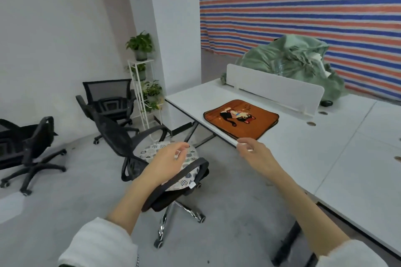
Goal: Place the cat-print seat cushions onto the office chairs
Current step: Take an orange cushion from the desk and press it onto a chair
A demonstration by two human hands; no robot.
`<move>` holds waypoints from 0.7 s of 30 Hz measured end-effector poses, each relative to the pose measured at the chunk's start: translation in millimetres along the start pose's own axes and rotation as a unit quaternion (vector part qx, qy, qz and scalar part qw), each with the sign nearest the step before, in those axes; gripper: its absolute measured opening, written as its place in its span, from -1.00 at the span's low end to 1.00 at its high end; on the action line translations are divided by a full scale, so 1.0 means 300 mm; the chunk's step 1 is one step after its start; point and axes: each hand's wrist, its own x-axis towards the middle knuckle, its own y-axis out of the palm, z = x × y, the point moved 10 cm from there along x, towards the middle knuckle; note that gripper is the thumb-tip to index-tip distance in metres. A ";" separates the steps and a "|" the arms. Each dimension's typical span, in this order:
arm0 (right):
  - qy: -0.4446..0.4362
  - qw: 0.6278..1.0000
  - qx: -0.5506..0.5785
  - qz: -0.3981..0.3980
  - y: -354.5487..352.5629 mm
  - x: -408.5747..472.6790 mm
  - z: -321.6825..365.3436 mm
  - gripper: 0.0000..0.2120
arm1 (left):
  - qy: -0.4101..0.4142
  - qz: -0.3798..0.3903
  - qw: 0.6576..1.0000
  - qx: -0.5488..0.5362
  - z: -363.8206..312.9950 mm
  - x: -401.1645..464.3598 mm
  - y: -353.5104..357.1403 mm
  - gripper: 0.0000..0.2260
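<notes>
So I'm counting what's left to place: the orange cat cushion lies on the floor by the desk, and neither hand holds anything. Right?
Not quite. The head view shows the orange cat cushion lying on the white desk, near its front edge, not on the floor. The rest holds: the left hand and the right hand hold nothing.

Cut off by the left edge: black mesh office chair (26, 149). Largely hidden under the left hand (167, 158): pale patterned seat cushion (152, 150).
</notes>
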 end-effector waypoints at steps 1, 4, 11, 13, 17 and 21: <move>0.008 1.000 0.006 -0.002 0.009 0.068 -0.010 -0.66 | 0.000 0.006 1.000 0.004 0.021 0.076 0.008 -0.70; 0.036 0.999 0.030 -0.011 0.036 0.288 -0.083 -0.66 | -0.003 0.036 0.999 -0.003 0.093 0.313 0.073 -0.69; 0.097 0.994 0.013 -0.049 0.046 0.674 -0.234 -0.67 | -0.003 0.102 0.994 -0.026 0.244 0.772 0.218 -0.67; 0.117 0.991 0.000 -0.069 0.035 0.808 -0.273 -0.67 | 0.009 0.124 0.992 -0.024 0.296 0.938 0.268 -0.67; 0.157 0.983 -0.005 -0.095 0.034 0.999 -0.363 -0.65 | 0.018 0.144 0.989 -0.039 0.353 1.213 0.356 -0.68; 0.205 0.972 -0.002 -0.113 0.012 1.151 -0.493 -0.59 | -0.004 0.192 0.979 -0.074 0.389 1.408 0.496 -0.67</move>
